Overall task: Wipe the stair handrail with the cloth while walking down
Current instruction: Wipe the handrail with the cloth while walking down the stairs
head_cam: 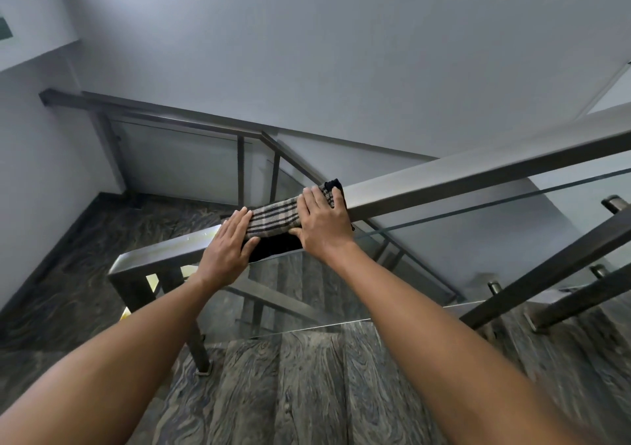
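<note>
Pressing flat with straight, slightly spread fingers, the left hand (228,244) and right hand (323,223) pin a beige-and-black plaid woven cloth (276,217) draped over the square brushed-metal handrail (478,175), above glass panels (478,240) and marbled dark stone steps (307,376).

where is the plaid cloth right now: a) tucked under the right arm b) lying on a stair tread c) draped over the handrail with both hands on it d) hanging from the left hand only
c: the plaid cloth lies over the top of the metal handrail, with the left hand flat on its near end and the right hand pressing on its far end.
</note>
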